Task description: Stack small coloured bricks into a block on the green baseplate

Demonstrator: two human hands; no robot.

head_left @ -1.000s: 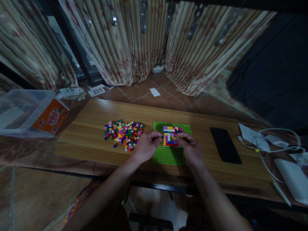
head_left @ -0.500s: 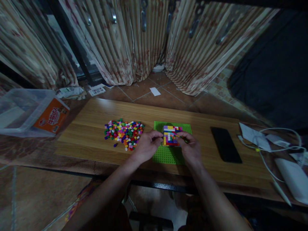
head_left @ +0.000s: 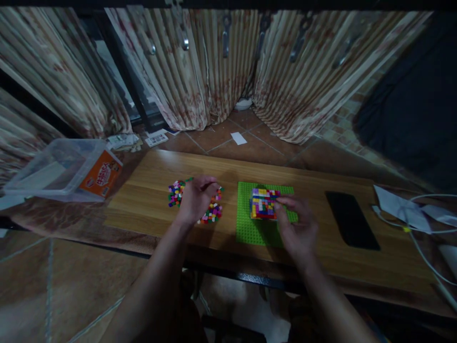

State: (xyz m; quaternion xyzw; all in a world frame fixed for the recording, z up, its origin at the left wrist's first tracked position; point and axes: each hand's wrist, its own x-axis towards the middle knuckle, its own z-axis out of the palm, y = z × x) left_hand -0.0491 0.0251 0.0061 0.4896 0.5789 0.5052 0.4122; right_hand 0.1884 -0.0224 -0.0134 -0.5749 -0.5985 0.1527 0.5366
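Note:
A block built of many-coloured toy bricks [head_left: 262, 202] sits on a green studded baseplate [head_left: 246, 233]. At its right edge is my right hand [head_left: 299, 223], thumb and forefinger closed against the side of the block; whether a loose brick is also between them is hidden. My left hand [head_left: 194, 200] is over the pile of loose toy bricks [head_left: 214, 212] left of the baseplate. Its fingers are partly curled with the thumb apart, and I see no brick in them. The hand covers the middle of the pile.
Both the pile and baseplate lie on a wooden board [head_left: 143, 190]. A black phone-like slab [head_left: 352, 219] rests to the right, near papers and a white cable [head_left: 419, 243]. A clear plastic box [head_left: 71, 171] with an orange label stands at left. Striped curtains [head_left: 200, 71] hang behind.
My left hand has moved left from the brick block to the loose pile. My right hand stays at the block's right side. The view has shifted slightly left.

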